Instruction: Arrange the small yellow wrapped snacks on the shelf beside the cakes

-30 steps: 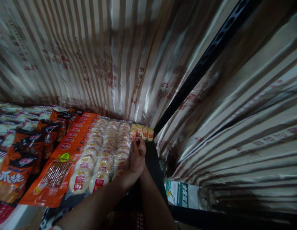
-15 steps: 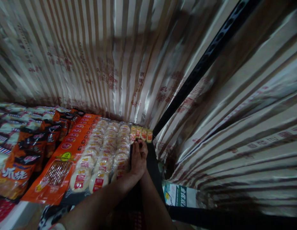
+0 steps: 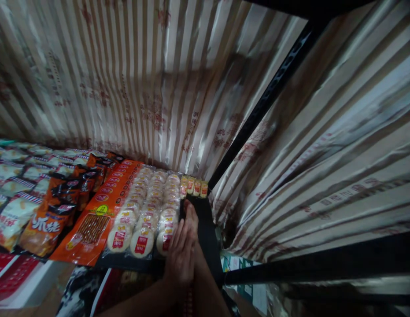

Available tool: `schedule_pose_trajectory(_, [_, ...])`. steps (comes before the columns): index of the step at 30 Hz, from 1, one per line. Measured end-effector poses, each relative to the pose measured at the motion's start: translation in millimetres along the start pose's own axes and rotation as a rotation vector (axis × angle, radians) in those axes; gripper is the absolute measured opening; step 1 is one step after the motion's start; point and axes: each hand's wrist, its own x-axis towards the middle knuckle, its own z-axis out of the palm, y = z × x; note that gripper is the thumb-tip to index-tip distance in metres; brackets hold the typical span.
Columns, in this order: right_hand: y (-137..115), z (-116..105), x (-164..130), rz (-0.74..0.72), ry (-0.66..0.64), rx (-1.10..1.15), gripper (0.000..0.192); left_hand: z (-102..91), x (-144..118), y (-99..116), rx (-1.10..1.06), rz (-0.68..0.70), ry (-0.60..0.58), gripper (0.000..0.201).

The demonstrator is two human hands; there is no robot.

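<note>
My left hand [image 3: 181,253] lies flat with its fingers straight, at the right edge of the rows of round white cake packets [image 3: 148,211] on the black shelf [image 3: 206,229]. My right hand [image 3: 192,216] is pressed against it and mostly hidden; only fingertips show, pointing at a short row of small yellow packets [image 3: 193,186] at the shelf's back right corner. Neither hand touches the yellow packets, and I see nothing held.
Long orange packets [image 3: 99,215] lie left of the cakes, with orange and white snack bags [image 3: 42,220] further left. Shiny striped sheeting [image 3: 142,88] lines the back and right. A black perforated upright [image 3: 257,114] stands at the corner. A green-and-white box [image 3: 234,264] sits below.
Both hands have drawn back from the small yellow packets toward me, and the fingers went from pinching to straight. The view has tilted upward a little.
</note>
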Motion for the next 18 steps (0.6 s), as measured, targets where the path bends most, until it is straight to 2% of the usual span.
schedule_pose_trajectory(3, [-6.1, 9.4, 6.5, -0.002, -0.021, -0.019, 0.067, -28.7, -22.0, -18.1, 0.180, 0.113, -0.072, 0.057])
schedule_pose_trajectory(7, [-3.9, 24.3, 1.8, -0.035, -0.037, -0.038, 0.068, -50.3, -36.7, -51.5, 0.312, 0.125, -0.116, 0.056])
schedule_pose_trajectory(12, [7.4, 37.8, -0.2, -0.043, 0.016, -0.068, 0.071, -57.4, -37.2, -81.9, 0.395, 0.088, -0.166, 0.052])
schedule_pose_trajectory(18, [0.1, 42.6, -3.3, -0.013, 0.028, -0.085, 0.075, -54.0, -36.4, -90.5, 0.390, 0.111, -0.206, 0.050])
